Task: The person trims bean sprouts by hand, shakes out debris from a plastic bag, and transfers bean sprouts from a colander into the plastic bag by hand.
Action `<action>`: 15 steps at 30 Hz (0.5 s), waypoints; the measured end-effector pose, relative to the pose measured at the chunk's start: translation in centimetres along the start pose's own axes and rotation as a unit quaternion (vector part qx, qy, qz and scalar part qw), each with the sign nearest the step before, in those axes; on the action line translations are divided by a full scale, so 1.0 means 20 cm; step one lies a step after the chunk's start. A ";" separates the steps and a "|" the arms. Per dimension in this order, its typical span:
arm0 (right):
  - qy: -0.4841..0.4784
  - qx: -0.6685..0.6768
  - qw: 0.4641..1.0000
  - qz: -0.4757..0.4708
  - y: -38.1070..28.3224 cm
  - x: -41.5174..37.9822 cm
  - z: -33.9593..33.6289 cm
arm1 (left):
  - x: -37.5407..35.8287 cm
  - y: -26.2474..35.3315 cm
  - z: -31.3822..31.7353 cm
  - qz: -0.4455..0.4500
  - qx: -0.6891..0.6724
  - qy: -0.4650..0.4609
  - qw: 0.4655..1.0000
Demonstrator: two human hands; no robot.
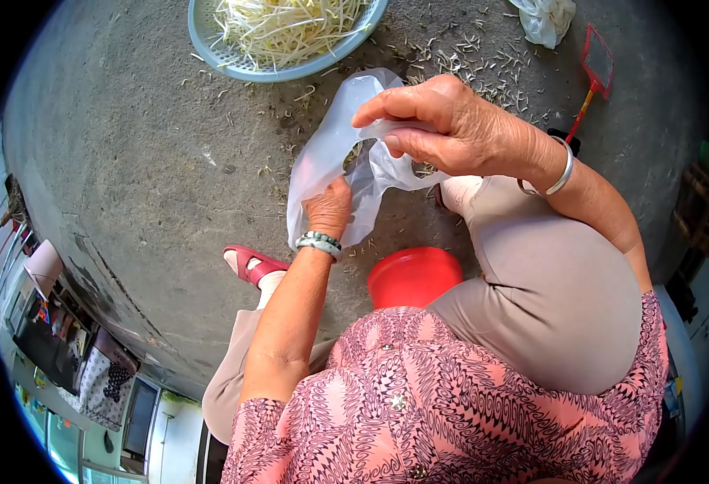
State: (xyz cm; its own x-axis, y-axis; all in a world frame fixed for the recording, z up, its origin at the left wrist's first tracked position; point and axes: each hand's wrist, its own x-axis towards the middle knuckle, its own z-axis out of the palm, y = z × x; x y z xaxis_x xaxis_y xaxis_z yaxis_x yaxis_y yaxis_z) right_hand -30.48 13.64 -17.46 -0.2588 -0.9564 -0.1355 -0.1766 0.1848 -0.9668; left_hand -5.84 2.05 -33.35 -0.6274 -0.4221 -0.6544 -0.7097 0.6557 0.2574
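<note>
A translucent white plastic bag (pixel 346 113) hangs between my two hands, its mouth spread wide. My left hand (pixel 328 208), with beaded bracelets at the wrist, reaches inside the bag; its fingers show faintly through the film, stretched out. Thumb and forefinger of my right hand (pixel 443 121) close on the bag's upper edge, and a silver bangle circles that wrist. Beyond the bag, a light-blue plastic colander (pixel 290 75) holds a heap of bean sprouts (pixel 286 28).
Scattered sprout bits (pixel 483 68) litter the concrete floor (pixel 169 153). A red fly swatter (pixel 597 68) lies at right, near a crumpled plastic bag (pixel 546 20). Between my legs is a round red plastic object (pixel 415 278), partly hidden by my shirt.
</note>
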 end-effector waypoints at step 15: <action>-0.007 -0.007 1.000 0.000 0.00 0.01 0.02 | -0.01 0.18 -0.11 -0.062 -0.113 0.038 0.991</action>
State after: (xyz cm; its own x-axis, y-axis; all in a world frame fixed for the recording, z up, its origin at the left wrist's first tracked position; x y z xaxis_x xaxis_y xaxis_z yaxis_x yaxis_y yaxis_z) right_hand -30.22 13.30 -17.64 -0.2449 -0.9595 -0.1395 -0.1893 0.1884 -0.9637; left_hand -8.98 3.10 -30.69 -0.5471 -0.5419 -0.6379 -0.8310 0.4432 0.3362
